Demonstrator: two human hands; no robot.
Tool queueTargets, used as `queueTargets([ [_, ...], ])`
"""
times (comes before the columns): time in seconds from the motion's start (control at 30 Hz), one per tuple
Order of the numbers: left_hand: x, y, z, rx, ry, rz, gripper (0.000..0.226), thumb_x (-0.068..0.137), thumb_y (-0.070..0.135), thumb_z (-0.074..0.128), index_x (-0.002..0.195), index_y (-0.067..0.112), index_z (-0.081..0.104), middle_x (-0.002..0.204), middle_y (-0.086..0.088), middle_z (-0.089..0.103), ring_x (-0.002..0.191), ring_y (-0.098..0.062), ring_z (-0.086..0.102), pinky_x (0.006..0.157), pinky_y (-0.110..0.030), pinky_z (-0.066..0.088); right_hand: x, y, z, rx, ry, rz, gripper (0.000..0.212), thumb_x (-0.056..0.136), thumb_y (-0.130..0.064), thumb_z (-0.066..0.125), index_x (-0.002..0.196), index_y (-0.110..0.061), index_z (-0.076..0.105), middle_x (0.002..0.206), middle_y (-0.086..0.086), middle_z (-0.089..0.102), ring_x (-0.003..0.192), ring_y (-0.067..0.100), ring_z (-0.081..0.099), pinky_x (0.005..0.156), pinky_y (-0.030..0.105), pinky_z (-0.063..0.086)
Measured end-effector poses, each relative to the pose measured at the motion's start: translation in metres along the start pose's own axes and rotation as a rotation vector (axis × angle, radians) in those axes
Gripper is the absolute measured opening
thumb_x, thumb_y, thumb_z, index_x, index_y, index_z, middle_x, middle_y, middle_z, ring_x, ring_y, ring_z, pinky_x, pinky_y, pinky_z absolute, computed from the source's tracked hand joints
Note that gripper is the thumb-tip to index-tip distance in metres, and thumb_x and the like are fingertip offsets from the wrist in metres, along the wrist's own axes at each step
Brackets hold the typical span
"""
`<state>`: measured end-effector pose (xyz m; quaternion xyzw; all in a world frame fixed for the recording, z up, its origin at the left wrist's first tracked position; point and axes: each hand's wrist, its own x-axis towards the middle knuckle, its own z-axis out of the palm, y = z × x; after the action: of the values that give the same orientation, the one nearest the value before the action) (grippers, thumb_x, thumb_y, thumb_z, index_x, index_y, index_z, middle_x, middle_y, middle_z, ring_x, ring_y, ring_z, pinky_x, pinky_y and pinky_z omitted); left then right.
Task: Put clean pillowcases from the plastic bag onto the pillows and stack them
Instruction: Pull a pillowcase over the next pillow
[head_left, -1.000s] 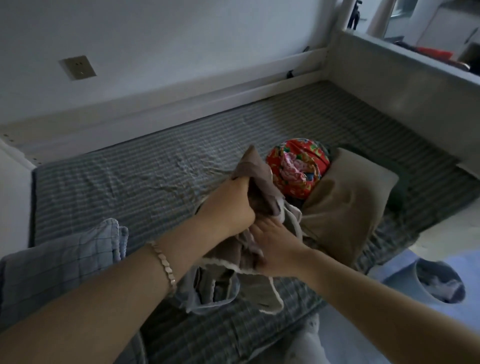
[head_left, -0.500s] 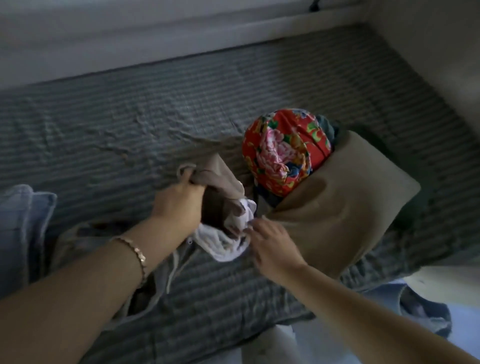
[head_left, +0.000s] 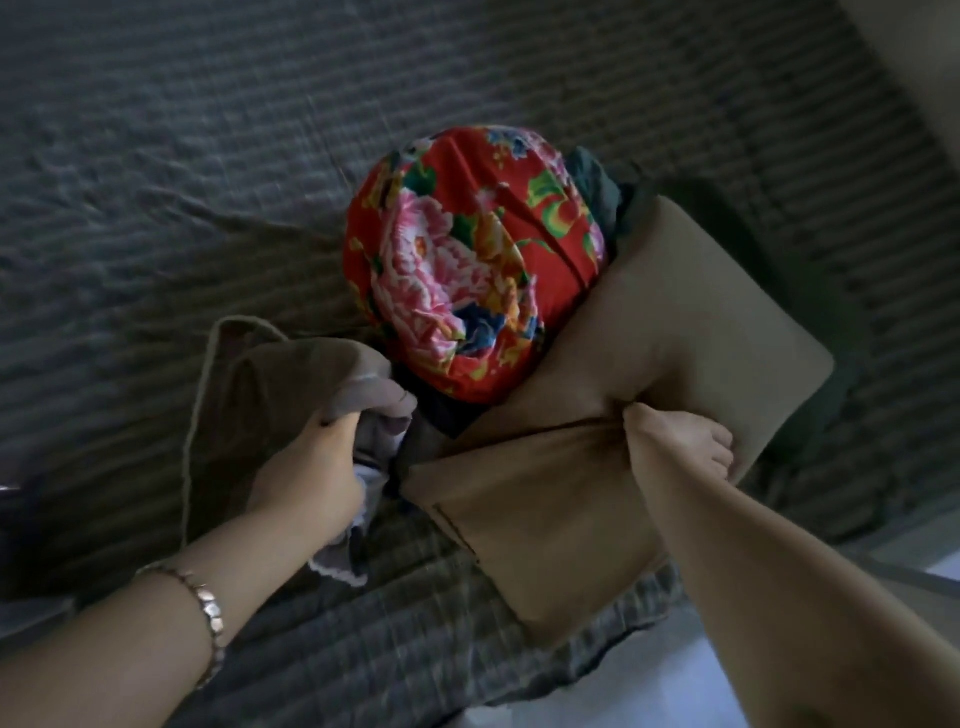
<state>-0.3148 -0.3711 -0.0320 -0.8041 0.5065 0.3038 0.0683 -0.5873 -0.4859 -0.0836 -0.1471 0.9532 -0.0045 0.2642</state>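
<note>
Striped bed (head_left: 156, 156) carries the work: the left-hand grip (head_left: 306, 473) is curled round a bunched grey-brown pillowcase (head_left: 291, 374), the right-hand grip (head_left: 675, 441) pinches the tan pillow (head_left: 675, 312) mid-body, so casing seems barely begun, and next the pillowcase mouth needs spreading open.

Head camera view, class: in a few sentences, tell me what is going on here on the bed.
A person is working over a striped bed sheet. The left hand grips a bunched grey-brown cloth, likely a pillowcase. The right hand grips a fold of the tan pillow, which lies against a red flowered bundle. The cloth is not yet on the pillow.
</note>
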Motion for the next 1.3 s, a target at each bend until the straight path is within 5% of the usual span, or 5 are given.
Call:
queueTargets([
  [0.23,0.001,0.01,-0.034,-0.087,-0.011,-0.073,0.048,0.086,0.001,0.045,0.13,0.015,0.038,0.122,-0.015,0.053,0.102,-0.033,0.054,0.068,-0.03,0.036,0.011,0.031,-0.034,-0.017,0.059,-0.357,0.032,0.084,-0.011,0.05,0.116,-0.011,0.049,0.115,0.016,0.057,0.104,0.036,0.055,0.092,0.046,0.047],
  [0.67,-0.033,-0.037,-0.07,-0.497,0.044,-0.335,0.034,0.088,-0.003,0.046,0.119,0.003,0.058,0.118,-0.022,0.058,0.107,-0.037,0.053,0.088,-0.038,0.043,-0.111,0.072,-0.127,-0.395,-0.732,-1.545,0.033,0.068,0.01,0.052,0.093,0.0,0.07,0.098,-0.001,0.068,0.099,0.015,0.051,0.069,0.003,0.04],
  [0.9,-0.045,-0.038,-0.012,-1.339,-0.193,-0.729,0.042,0.087,0.032,0.062,0.122,0.01,0.055,0.126,-0.007,0.057,0.113,-0.026,0.053,0.1,-0.037,0.039,-0.109,0.075,-0.017,-0.67,-0.732,-1.244,0.038,0.083,0.003,0.043,0.111,-0.019,0.058,0.106,-0.001,0.055,0.103,0.02,0.053,0.078,0.022,0.043],
  [1.17,-0.014,-0.097,0.091,-1.22,-0.311,-0.814,0.116,0.036,0.061,0.084,0.134,0.012,0.046,0.131,-0.009,0.055,0.11,-0.037,0.056,0.094,-0.05,0.047,-0.093,0.067,0.032,-0.316,-0.407,-0.652,0.114,0.067,-0.006,0.077,0.149,-0.012,-0.002,0.154,0.013,0.001,0.141,0.032,0.009,0.114,0.04,0.019],
  [1.3,-0.013,-0.08,0.063,-1.361,-0.262,-0.804,0.084,0.056,0.033,0.088,0.125,0.001,0.052,0.116,-0.011,0.061,0.095,-0.033,0.06,0.078,-0.045,0.054,-0.107,0.058,0.041,-0.545,-0.588,-0.824,0.098,0.068,-0.016,0.074,0.146,-0.011,0.014,0.141,0.013,0.038,0.127,0.029,0.04,0.096,0.033,0.039],
])
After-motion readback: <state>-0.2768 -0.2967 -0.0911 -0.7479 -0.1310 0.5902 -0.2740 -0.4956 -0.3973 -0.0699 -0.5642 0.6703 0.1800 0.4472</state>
